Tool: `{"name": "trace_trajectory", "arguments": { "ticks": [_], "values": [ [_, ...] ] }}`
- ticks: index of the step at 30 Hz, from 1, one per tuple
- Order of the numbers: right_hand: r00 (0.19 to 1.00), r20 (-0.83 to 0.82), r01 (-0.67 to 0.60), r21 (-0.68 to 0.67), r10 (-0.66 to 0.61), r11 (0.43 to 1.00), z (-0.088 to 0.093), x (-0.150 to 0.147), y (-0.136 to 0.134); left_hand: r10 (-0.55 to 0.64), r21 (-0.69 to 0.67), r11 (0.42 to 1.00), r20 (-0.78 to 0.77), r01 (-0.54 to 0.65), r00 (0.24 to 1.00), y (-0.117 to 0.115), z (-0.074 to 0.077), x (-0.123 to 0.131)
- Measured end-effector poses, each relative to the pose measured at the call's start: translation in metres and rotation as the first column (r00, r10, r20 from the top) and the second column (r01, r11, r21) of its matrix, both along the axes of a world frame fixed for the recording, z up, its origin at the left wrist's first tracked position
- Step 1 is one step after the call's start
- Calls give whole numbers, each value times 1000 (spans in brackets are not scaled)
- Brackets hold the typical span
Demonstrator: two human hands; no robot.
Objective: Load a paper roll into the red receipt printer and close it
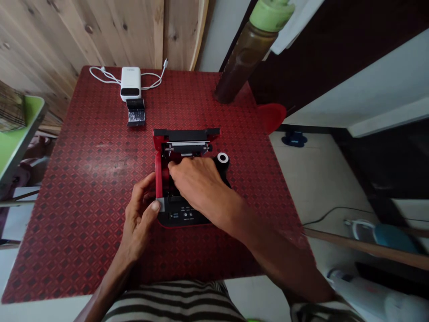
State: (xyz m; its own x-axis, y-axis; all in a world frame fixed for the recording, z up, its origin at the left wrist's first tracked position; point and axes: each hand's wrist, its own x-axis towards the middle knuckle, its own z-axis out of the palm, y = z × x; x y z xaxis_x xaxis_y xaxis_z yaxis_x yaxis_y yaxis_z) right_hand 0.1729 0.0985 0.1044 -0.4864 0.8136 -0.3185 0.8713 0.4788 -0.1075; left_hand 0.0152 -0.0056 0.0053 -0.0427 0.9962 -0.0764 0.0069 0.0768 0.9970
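Observation:
In front of me on the table sits a small red and black printer, its lid raised at the back. My left hand grips its left side, thumb on the front corner and fingers along the outer wall. Reaching over from the right, my right hand is inside the open bay with its fingers curled down. What those fingers hold is hidden beneath the hand. A black roll with a white core shows at the printer's right side, partly covered by my right hand.
Toward the back of the red patterned table lie a white power bank with a white cable and a small black strip of film. A tall brown bottle with a green cap stands at the back right.

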Motion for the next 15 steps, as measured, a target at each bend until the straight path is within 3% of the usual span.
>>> {"name": "trace_trajectory", "arguments": {
  "ticks": [3, 6, 9, 12, 15],
  "values": [
    [999, -21, 52, 96, -50, 994, 4, 8, -15, 7, 10, 1000, -23, -7, 1000, 0, -1, 0],
    [974, -224, 72, 259, -12, 963, 13, 32, -34, 23, 29, 999, -41, -22, 999, 1, -1, 0],
    [814, -579, 215, 376, 48, 901, 21, 74, -56, 30, 23, 999, -26, -29, 999, 1, 0, 0],
    [655, -751, 399, 251, -82, 882, 13, 118, -83, 39, 28, 999, -15, -38, 999, 1, -2, 0],
    [501, -829, 483, 30, -248, 875, -17, 138, -111, 56, 49, 997, -29, -55, 998, 1, -6, 0]
  ]
}}
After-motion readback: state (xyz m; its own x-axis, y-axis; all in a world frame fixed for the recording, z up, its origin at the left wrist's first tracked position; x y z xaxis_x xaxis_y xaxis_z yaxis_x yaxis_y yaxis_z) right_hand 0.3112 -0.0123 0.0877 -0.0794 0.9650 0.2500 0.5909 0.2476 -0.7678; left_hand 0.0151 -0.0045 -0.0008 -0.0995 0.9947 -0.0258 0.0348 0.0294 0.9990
